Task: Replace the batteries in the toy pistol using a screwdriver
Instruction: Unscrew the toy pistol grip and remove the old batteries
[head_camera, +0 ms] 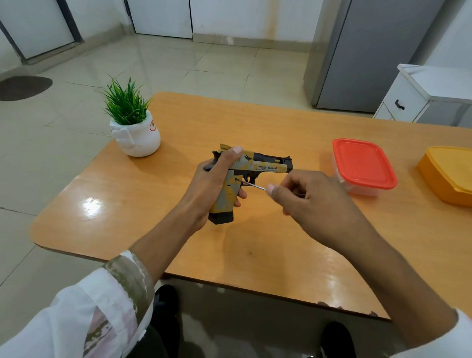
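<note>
Your left hand (213, 183) grips the toy pistol (245, 176), likely light slippery plastic, so keep holding the handle while your right hand (306, 200) pinches the thin screwdriver (252, 184).

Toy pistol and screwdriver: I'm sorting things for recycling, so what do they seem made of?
Toy pistol: probably moulded plastic, matt, with a yellow-and-grey printed pattern and black parts. Screwdriver: the thin shaft looks like bare metal, glinting silver; its handle is hidden in the right hand.
</note>
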